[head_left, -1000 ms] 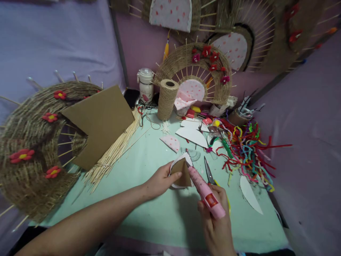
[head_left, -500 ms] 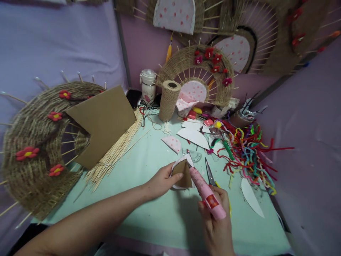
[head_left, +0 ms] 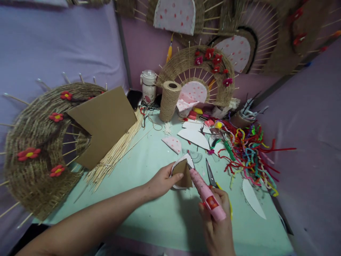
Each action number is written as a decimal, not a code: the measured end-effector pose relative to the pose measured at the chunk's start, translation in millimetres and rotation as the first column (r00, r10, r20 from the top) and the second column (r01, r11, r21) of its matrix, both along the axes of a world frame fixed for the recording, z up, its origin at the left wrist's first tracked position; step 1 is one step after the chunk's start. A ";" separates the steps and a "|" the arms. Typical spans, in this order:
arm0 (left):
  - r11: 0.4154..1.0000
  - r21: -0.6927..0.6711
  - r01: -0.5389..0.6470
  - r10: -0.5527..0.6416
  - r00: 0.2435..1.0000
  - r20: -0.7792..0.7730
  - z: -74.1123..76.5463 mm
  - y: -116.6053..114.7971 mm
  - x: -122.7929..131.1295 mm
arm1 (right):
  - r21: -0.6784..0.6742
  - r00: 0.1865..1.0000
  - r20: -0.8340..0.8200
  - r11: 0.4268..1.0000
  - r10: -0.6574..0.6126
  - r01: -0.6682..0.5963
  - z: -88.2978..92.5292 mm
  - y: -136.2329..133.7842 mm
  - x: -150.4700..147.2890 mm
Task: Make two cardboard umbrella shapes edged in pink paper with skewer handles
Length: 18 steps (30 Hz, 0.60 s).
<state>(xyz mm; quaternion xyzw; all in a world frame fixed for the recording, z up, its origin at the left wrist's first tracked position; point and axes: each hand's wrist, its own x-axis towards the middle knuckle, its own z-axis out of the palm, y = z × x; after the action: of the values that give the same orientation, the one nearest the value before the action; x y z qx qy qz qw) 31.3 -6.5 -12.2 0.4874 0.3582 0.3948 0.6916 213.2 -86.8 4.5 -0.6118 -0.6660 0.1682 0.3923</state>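
My left hand [head_left: 163,181] pinches a brown cardboard piece [head_left: 180,174], its thumb lying on the front face. White fabric [head_left: 189,160] shows around the cardboard's edge. Wrapped in my right hand [head_left: 217,217] is a pink glue gun [head_left: 202,192], tilted up to the left. Its nozzle is at the upper right edge of the cardboard; whether it touches I cannot tell. Scissors [head_left: 211,174] with yellow handles lie just beyond my right hand, partly hidden by it. Behind the cardboard are a clear protractor [head_left: 193,155] and a dotted pink fabric-covered piece [head_left: 173,144].
Woven fans with red flowers stand at the left [head_left: 37,128] and back. A cardboard sheet [head_left: 106,124] rests over thin sticks [head_left: 114,156]. A twine roll [head_left: 169,101], a white bottle [head_left: 148,87], white cut pieces [head_left: 193,138] and colourful pipe cleaners [head_left: 247,149] occupy the table.
The view has shifted very slightly. Both hands, the cardboard piece and the glue gun hold almost the same position.
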 end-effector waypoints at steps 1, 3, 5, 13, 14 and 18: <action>1.000 0.001 -0.004 0.004 1.000 -0.001 1.4 0.2 -0.3 | -0.003 1.000 0.002 1.000 -0.001 0.001 -0.1 -0.2 0.2; 1.000 0.006 -0.009 0.009 1.000 -0.007 2.8 0.7 -1.1 | -0.005 1.000 0.008 1.000 0.007 -0.007 -0.4 -0.5 0.8; 1.000 0.013 -0.013 0.013 1.000 -0.021 2.4 0.8 -1.7 | 0.005 1.000 0.015 1.000 0.018 -0.018 -0.8 -0.6 1.6; 0.999 0.028 -0.033 0.034 0.998 -0.057 -1.7 0.8 -3.0 | 0.011 1.000 0.021 1.000 0.019 -0.019 -0.5 -1.4 0.9; 0.999 0.021 -0.034 0.035 0.998 -0.058 -1.2 1.0 -3.0 | 0.004 1.000 0.016 1.000 0.015 -0.015 -0.3 -1.5 0.5; 1.000 -0.009 -0.029 0.028 0.999 -0.030 1.9 2.0 -2.5 | 0.008 1.000 0.019 1.000 0.009 -0.009 -0.5 -1.4 1.0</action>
<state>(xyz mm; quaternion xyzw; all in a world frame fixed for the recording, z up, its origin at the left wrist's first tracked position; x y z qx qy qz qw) 28.8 -4.5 -10.3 0.4847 0.3772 0.3957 0.6828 214.1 -88.2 4.0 -0.6087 -0.6731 0.1617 0.3877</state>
